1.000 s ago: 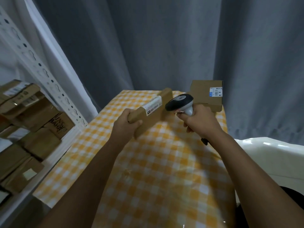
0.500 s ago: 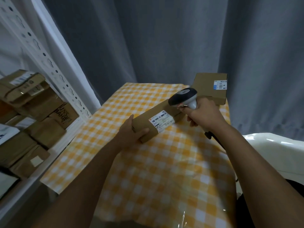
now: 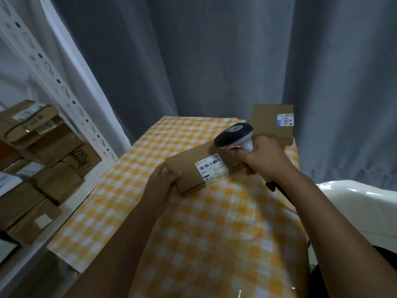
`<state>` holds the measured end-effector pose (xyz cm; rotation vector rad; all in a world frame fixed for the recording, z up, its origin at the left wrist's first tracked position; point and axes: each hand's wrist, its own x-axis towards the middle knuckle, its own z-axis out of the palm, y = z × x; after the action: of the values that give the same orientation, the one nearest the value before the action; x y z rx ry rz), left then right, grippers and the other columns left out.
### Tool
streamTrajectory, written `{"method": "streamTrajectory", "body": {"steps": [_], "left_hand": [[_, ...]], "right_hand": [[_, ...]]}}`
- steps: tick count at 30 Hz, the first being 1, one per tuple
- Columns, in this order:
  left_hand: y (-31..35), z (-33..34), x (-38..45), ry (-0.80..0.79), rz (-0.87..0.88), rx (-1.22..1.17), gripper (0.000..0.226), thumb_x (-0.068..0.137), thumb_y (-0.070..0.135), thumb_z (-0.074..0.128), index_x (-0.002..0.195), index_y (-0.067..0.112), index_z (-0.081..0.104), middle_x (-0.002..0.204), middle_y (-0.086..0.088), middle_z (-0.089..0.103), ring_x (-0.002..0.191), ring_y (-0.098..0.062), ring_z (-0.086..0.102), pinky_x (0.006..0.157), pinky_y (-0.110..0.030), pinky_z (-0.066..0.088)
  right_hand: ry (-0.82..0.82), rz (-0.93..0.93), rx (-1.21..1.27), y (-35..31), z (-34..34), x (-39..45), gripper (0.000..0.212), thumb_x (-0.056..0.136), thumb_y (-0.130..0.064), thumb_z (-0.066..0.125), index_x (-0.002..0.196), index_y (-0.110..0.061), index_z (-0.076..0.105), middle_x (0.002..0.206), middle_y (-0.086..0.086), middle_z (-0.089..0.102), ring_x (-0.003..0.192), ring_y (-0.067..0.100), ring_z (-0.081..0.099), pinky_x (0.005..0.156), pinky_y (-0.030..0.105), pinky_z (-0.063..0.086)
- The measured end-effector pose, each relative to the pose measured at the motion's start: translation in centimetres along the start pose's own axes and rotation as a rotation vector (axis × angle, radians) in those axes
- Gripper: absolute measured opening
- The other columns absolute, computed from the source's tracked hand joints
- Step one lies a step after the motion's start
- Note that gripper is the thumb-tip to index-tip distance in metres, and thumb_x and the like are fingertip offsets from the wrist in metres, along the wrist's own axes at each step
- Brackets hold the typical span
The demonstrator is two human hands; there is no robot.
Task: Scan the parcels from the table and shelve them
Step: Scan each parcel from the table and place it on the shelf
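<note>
Fig.: scan step. My left hand (image 3: 160, 186) grips the long cardboard parcel (image 3: 193, 168) mid-table, label (image 3: 211, 167) up; my right hand (image 3: 261, 157) holds the barcode scanner (image 3: 235, 135) w/ its head just above the label. Next, I judge: shelve it on the rack (image 3: 64, 93) off the table's left edge.

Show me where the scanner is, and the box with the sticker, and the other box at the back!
scanner (image 3: 234, 135), head view, on its dark rounded head.
box with the sticker (image 3: 187, 166), head view, on its bare cardboard top left of the label.
other box (image 3: 268, 123), head view, on its plain brown top.
</note>
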<state>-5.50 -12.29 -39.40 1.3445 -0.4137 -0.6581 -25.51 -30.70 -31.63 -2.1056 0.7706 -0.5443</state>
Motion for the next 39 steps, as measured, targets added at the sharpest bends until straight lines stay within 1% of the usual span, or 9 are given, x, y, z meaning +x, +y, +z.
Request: {"method": "streamTrajectory", "body": {"steps": [3,6,9,12,16,21,27,31,39], "left_hand": [[-0.7,0.3,-0.8,-0.038,-0.049,-0.089,0.040,0.096,-0.002,0.057,0.136,0.003,0.058,0.130,-0.017,0.067,0.117,-0.027,0.066,0.086,-0.031,0.061],[-0.6,0.4,-0.6,-0.047,-0.018,-0.109,0.041,0.096,-0.004,0.054,0.137,0.002,0.057,0.130,-0.016,0.068,0.115,-0.023,0.067,0.083,-0.027,0.059],[-0.4,0.2,0.0,-0.056,0.027,-0.062,0.046,0.096,-0.004,0.055,0.141,0.003,0.054,0.134,-0.016,0.065,0.124,-0.026,0.062,0.089,-0.027,0.057],[-0.3,0.4,0.0,-0.045,0.033,-0.080,0.045,0.095,-0.006,0.055,0.139,0.002,0.055,0.131,-0.015,0.067,0.114,-0.020,0.067,0.084,-0.025,0.058],[-0.3,0.8,-0.1,-0.037,0.023,-0.107,0.043,0.096,-0.008,0.053,0.137,0.002,0.056,0.125,-0.011,0.070,0.107,-0.016,0.070,0.080,-0.024,0.058],[-0.4,0.7,0.1,-0.023,0.004,-0.123,0.046,0.095,-0.007,0.055,0.140,0.001,0.054,0.133,-0.016,0.065,0.113,-0.020,0.067,0.084,-0.026,0.058],[-0.2,0.8,0.2,0.003,-0.009,-0.133,0.044,0.095,-0.008,0.055,0.138,0.002,0.055,0.130,-0.015,0.068,0.111,-0.020,0.069,0.084,-0.026,0.059],[-0.1,0.8,0.2,-0.007,-0.016,-0.130,0.046,0.095,-0.007,0.054,0.141,0.001,0.053,0.132,-0.016,0.066,0.114,-0.022,0.068,0.086,-0.027,0.059],[0.2,1.1,-0.2,0.007,-0.022,-0.158,0.039,0.095,-0.007,0.054,0.131,0.006,0.059,0.122,-0.010,0.072,0.106,-0.017,0.072,0.081,-0.025,0.059]], "right_hand": [[-0.071,0.012,0.050,-0.6,-0.1,-0.4,0.033,0.092,-0.036,0.067,0.073,-0.009,0.065,0.059,0.009,0.069,0.051,0.023,0.068,0.062,0.038,0.058],[-0.152,0.075,0.134,-0.9,-0.3,-0.6,0.032,0.095,-0.029,0.064,0.078,-0.002,0.067,0.055,0.007,0.067,0.046,0.017,0.063,0.051,0.028,0.052],[-0.210,0.137,0.194,-1.3,-0.5,-0.6,0.030,0.096,-0.022,0.061,0.087,0.006,0.069,0.056,0.007,0.065,0.046,0.016,0.061,0.047,0.025,0.050],[-0.243,0.174,0.200,-1.6,-0.3,-0.7,0.032,0.096,-0.020,0.061,0.095,0.011,0.068,0.055,0.007,0.063,0.043,0.016,0.060,0.044,0.023,0.048],[-0.283,0.208,0.196,-1.9,-0.3,-0.9,0.031,0.097,-0.021,0.061,0.098,0.009,0.068,0.053,0.007,0.062,0.039,0.014,0.058,0.042,0.022,0.047],[-0.283,0.227,0.193,-2.0,-0.6,-0.9,0.030,0.096,-0.019,0.060,0.094,0.009,0.068,0.054,0.008,0.061,0.039,0.014,0.057,0.043,0.021,0.047],[-0.285,0.229,0.165,-2.0,-1.0,-1.0,0.029,0.095,-0.019,0.060,0.071,-0.004,0.064,0.048,0.003,0.061,0.039,0.013,0.057,0.044,0.021,0.046],[-0.291,0.227,0.162,-2.2,-1.1,-1.1,0.029,0.097,-0.020,0.059,0.072,-0.005,0.064,0.047,0.002,0.060,0.037,0.011,0.056,0.042,0.019,0.045],[-0.293,0.236,0.170,-2.1,-1.3,-1.1,0.024,0.096,-0.020,0.061,0.078,-0.004,0.065,0.050,0.003,0.061,0.039,0.012,0.057,0.043,0.021,0.047]]}}
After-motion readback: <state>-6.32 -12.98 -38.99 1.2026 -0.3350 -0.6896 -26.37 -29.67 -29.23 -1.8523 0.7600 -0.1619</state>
